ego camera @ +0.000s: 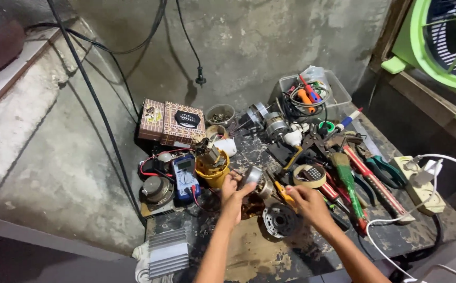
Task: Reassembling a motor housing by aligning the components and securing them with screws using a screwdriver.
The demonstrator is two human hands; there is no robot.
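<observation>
Over a cluttered workbench, the left hand (231, 193) grips a small metal motor part (254, 178) by its rim; it looks heavy, rigid and greasy. Just beside it, the right hand (307, 203) pinches an orange-handled tool (283, 192) above a round stator (279, 220).

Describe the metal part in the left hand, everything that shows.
The metal part is a small round piece of shiny silver metal, like a motor end cover, with a darker rotor-like body behind it toward the right. The left hand holds it from the left, just above the stained table, fingers curled on its rim. The right hand is close beside it; whether it touches is unclear. Finer detail is too small to tell.
</observation>
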